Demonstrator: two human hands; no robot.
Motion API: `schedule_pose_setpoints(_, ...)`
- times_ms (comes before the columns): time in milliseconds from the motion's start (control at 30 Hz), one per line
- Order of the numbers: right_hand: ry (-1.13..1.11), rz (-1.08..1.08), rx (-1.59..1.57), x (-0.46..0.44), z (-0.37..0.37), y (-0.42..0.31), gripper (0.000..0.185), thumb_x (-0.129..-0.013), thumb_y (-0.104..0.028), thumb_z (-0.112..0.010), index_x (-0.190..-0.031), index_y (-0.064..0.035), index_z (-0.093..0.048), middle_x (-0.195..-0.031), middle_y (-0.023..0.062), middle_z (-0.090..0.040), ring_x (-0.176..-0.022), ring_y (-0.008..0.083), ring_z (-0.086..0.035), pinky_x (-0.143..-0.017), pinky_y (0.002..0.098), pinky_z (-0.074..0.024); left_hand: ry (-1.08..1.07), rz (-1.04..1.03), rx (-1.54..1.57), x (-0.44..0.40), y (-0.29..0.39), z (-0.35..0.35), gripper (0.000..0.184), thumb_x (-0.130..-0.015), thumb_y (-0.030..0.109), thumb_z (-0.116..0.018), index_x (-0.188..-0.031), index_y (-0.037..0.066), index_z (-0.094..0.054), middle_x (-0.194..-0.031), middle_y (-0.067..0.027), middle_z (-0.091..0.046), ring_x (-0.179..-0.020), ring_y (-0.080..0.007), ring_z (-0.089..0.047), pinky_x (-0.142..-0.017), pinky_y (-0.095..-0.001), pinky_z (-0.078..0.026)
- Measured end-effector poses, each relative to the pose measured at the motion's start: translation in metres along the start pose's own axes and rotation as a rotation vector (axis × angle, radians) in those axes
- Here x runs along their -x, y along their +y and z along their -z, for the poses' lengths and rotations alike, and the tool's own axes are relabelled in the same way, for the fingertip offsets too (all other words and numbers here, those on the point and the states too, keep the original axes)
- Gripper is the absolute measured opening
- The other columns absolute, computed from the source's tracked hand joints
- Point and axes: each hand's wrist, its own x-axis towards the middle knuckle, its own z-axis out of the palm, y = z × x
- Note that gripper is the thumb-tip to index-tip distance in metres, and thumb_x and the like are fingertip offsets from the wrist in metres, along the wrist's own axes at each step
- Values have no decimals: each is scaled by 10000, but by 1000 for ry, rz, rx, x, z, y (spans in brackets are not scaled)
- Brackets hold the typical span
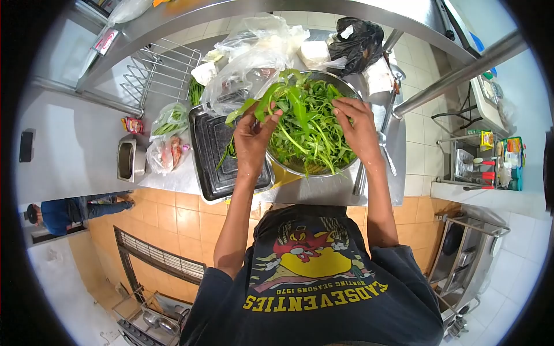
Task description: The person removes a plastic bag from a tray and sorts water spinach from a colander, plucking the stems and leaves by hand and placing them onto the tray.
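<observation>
A heap of long-stemmed leafy greens (pixel 309 124) fills a round metal strainer (pixel 345 83) on the steel table. At the heap's left side, my left hand (pixel 254 141) is closed, its thumb and fingers pinching a leafy stem. My right hand (pixel 358 124) is over the right side of the heap, its fingertips drawn together at the greens; the exact piece between them is hard to make out. A black rectangular tray (pixel 202 147) lies left of the strainer, partly behind my left wrist, with a few green stems in it.
Clear plastic bags (pixel 254 49) and a black plastic bag (pixel 355 46) lie behind the strainer. A wire rack (pixel 158 72), a metal container (pixel 131 160) and bagged vegetables (pixel 169 121) are at the left. A steel shelf (pixel 231 8) crosses above. Another person (pixel 57 213) is far left.
</observation>
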Motion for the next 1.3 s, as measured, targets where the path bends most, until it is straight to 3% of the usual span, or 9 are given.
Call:
schedule_pose_setpoints(100,-37,-99,-237,-6,-1,-11,296,-962,-250,-593,-1089,-1,-691,-1022,116,-685,-971,214,-604,-901,317,-429,21,3,-49,4,0,-4,380,-894,-3,-661,-1261,-23,-566,-1169,-89,-653,-1033,-131,-624,-925,-277,-495)
schedule_pose_setpoints(200,-170,-383,-731,-10,-1,-30,367,-981,-307,-575,-1120,19,-671,-1011,93,-681,-973,146,-589,-898,293,-434,-38,48,11,9,2,-2,402,-883,19,-685,-1267,-6,-568,-1174,-85,-644,-1050,-143,-619,-916,-271,-485)
schedule_pose_setpoints(300,-179,-458,-885,-17,4,-55,380,-981,-305,-582,-1149,29,-649,-998,67,-672,-943,108,-580,-871,271,-446,-103,-38,-56,11,-4,-1,398,-883,11,-681,-1267,8,-574,-1154,-82,-651,-1036,-140,-622,-903,-265,-489)
schedule_pose_setpoints(433,-216,-377,-850,-21,-7,-48,317,-970,-233,-602,-1153,21,-646,-973,50,-684,-890,107,-615,-845,251,-471,-94,-171,-263,9,-10,0,315,-903,12,-653,-1217,25,-627,-1105,-67,-668,-935,-112,-626,-838,-258,-498)
schedule_pose_setpoints(633,-228,-407,-955,-20,-13,-43,258,-952,-148,-621,-1142,23,-648,-930,51,-690,-866,105,-637,-813,239,-497,-156,-24,-26,8,0,-1,355,-924,81,-655,-1273,42,-601,-1083,-56,-660,-944,-113,-615,-881,-258,-470)
schedule_pose_setpoints(733,-240,-428,-993,-19,-15,-40,264,-943,-148,-632,-1159,3,-653,-927,53,-690,-883,105,-632,-817,231,-491,-211,48,9,9,8,-2,399,-934,116,-648,-1309,15,-557,-1127,-40,-641,-1032,-113,-598,-915,-264,-455)
schedule_pose_setpoints(833,-243,-416,-978,-20,-17,-40,267,-939,-142,-637,-1164,1,-651,-924,56,-690,-882,107,-634,-810,229,-492,-194,105,47,9,11,-4,373,-930,89,-650,-1294,41,-586,-1055,-50,-651,-928,-95,-594,-875,-255,-464)
schedule_pose_setpoints(1200,-223,-419,-901,-18,-4,-37,236,-926,-104,-641,-1151,-42,-671,-1048,22,-683,-926,82,-610,-845,230,-467,-135,106,71,8,5,7,346,-923,123,-666,-1257,49,-616,-1068,-19,-648,-972,-90,-574,-902,-251,-448)
schedule_pose_setpoints(1300,-167,-423,-866,-16,-3,-31,211,-917,-94,-646,-1121,-54,-680,-979,18,-680,-914,99,-601,-842,235,-462,-95,105,74,6,3,9,348,-920,125,-669,-1255,48,-614,-1066,-16,-645,-989,-94,-573,-923,-261,-443)
